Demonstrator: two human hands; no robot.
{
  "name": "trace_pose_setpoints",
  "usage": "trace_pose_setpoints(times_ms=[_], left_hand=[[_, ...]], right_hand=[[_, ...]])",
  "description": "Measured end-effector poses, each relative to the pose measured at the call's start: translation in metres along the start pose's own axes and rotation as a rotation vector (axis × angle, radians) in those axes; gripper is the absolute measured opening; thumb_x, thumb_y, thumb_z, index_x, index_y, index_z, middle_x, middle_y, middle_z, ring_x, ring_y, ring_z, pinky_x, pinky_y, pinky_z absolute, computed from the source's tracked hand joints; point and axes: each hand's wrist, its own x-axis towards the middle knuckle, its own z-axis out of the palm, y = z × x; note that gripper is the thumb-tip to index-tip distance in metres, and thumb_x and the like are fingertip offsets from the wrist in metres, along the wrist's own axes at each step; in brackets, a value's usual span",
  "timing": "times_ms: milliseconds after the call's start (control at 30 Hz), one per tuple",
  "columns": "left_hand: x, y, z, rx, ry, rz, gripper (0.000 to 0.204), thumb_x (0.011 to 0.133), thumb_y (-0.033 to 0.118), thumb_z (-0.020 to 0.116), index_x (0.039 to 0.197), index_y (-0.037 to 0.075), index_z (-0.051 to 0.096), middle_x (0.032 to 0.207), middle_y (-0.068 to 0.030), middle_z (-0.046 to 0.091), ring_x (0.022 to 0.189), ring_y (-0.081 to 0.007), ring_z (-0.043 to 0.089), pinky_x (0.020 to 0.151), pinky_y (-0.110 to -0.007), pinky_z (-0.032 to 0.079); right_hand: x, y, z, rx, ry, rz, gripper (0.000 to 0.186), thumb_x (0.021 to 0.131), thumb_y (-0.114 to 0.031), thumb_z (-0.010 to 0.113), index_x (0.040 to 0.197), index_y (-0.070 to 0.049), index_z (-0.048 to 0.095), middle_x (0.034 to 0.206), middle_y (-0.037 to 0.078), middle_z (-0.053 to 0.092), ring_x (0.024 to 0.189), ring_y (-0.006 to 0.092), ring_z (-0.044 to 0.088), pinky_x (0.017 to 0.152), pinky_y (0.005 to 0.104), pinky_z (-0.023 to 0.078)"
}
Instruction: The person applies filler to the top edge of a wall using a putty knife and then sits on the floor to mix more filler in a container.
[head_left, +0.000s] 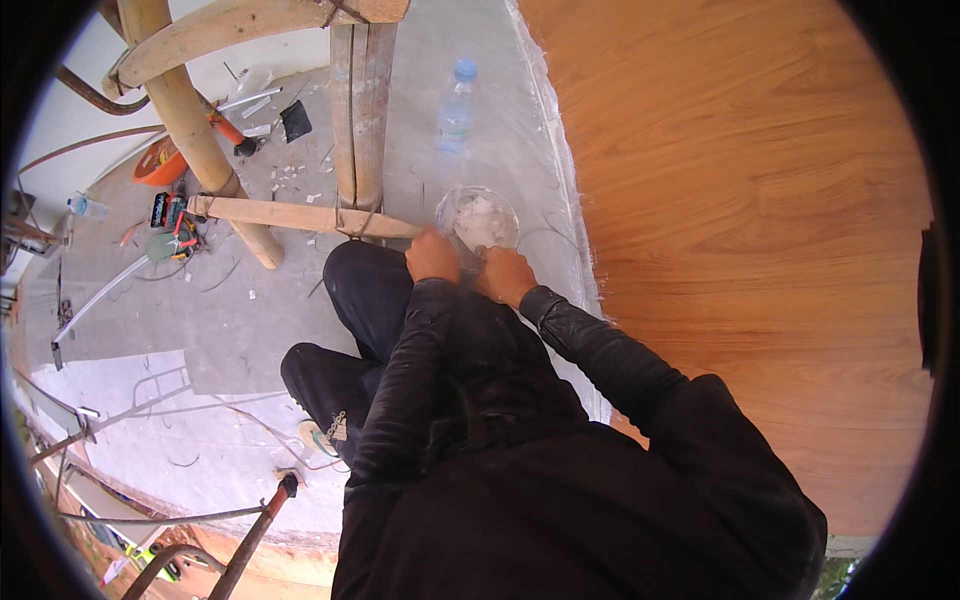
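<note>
A small clear tub (447,207) with a whitish, lumpy paste (482,218) in it stands on the grey floor in front of my knees. At its near left edge my left hand (433,256) is closed in a fist. My right hand (505,275) is closed at the near right edge, fingers curled beside the paste. What either hand grips is hidden by the fingers and too small to make out. Both forearms, in dark sleeves, reach forward over my lap.
A clear water bottle (456,108) with a blue cap stands beyond the tub. A wood-grain panel (750,250) fills the right side. A wooden trestle (362,120) with a low crossbar (300,214) is close on the left. Farther left lie an orange hard-hat-like bowl (160,163), a cordless drill (172,207) and scraps.
</note>
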Motion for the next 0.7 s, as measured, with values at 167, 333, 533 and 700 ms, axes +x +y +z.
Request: trace_pose_setpoints(times_ms=[167,333,533,700], left_hand=[[-0.001,-0.001,0.002,-0.025,0.046,-0.030,0.017,0.083,0.018,0.066,0.088,0.002,0.063,0.084,-0.0215,0.067,0.080,-0.0424,0.065,0.072,-0.051,0.052],[-0.002,-0.003,0.006,-0.049,0.062,-0.010,0.018,0.082,0.019,0.067,0.087,0.002,0.064,0.082,-0.0215,0.067,0.079,-0.0425,0.065,0.071,-0.051,0.052],[-0.004,-0.001,0.008,-0.040,0.063,0.000,0.019,0.081,0.019,0.068,0.087,0.002,0.064,0.083,-0.0206,0.068,0.080,-0.0418,0.066,0.071,-0.051,0.052],[-0.002,0.001,0.001,-0.060,0.055,0.001,0.016,0.084,0.018,0.064,0.086,0.002,0.063,0.088,-0.0201,0.067,0.081,-0.0418,0.066,0.071,-0.050,0.053]], right_hand=[[0.029,0.036,-0.060,0.343,-0.264,0.120,0.037,0.086,-0.026,0.060,0.105,0.006,0.065,0.081,0.026,0.066,0.065,0.0349,0.067,0.062,0.0400,0.054],[0.028,0.025,-0.068,0.581,-0.183,0.184,0.038,0.089,-0.029,0.057,0.105,0.005,0.066,0.082,0.025,0.066,0.060,0.0300,0.065,0.058,0.0374,0.053],[0.026,0.035,-0.015,0.367,0.043,0.097,0.036,0.089,-0.028,0.055,0.101,0.004,0.067,0.095,0.031,0.065,0.089,0.0440,0.065,0.081,0.0450,0.051],[0.013,0.034,-0.044,0.263,-0.110,0.022,0.036,0.089,-0.029,0.054,0.095,0.004,0.067,0.085,0.027,0.067,0.080,0.0444,0.065,0.074,0.0453,0.051]])
